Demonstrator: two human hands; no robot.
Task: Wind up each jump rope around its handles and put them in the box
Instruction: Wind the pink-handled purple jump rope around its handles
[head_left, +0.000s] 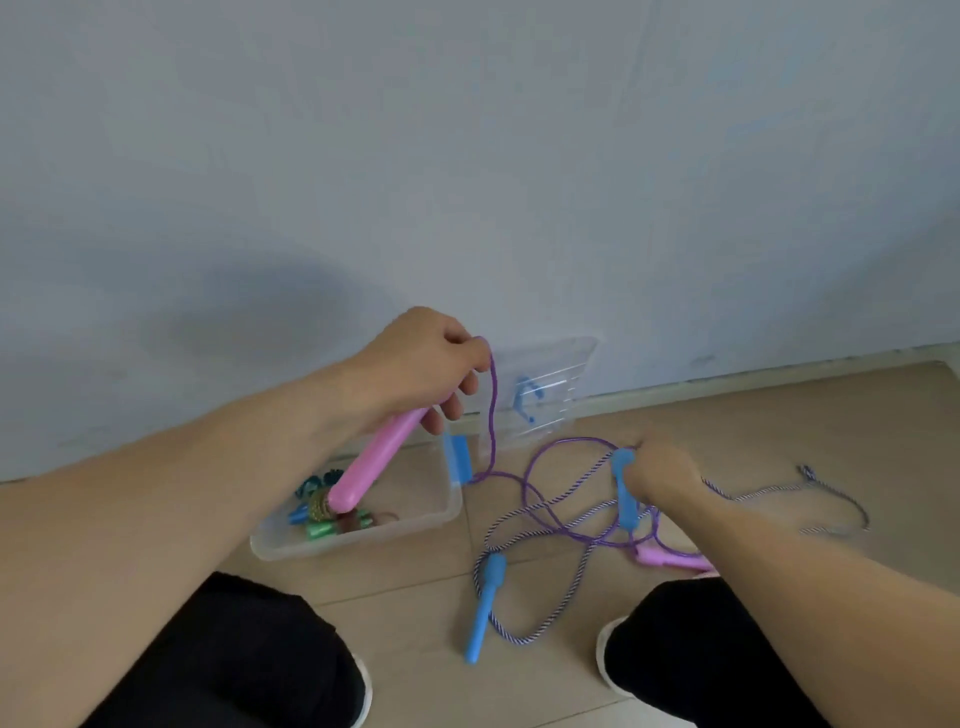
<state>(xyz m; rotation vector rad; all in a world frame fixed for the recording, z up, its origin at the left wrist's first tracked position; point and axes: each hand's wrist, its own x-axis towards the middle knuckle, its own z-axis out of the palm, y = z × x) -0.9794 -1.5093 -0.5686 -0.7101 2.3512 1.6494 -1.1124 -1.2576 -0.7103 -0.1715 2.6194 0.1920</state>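
Note:
My left hand (421, 364) grips a pink handle (369, 462) raised over the clear plastic box (358, 535). A purple cord (493, 415) runs from that hand down to the floor and across to a second pink handle (670, 558), partly hidden by my right forearm. My right hand (662, 470) grips a blue handle (623, 488) low over the floor. Its blue-and-white braided rope (582, 566) loops on the tiles to another blue handle (483, 603) lying between my feet. The two cords lie tangled together.
Several wound ropes with green and blue handles (317, 514) lie inside the box. The clear box lid (545, 389) leans on the wall behind. My black trousers and shoes (623, 660) frame the lower view. Beige floor tiles extend to the right.

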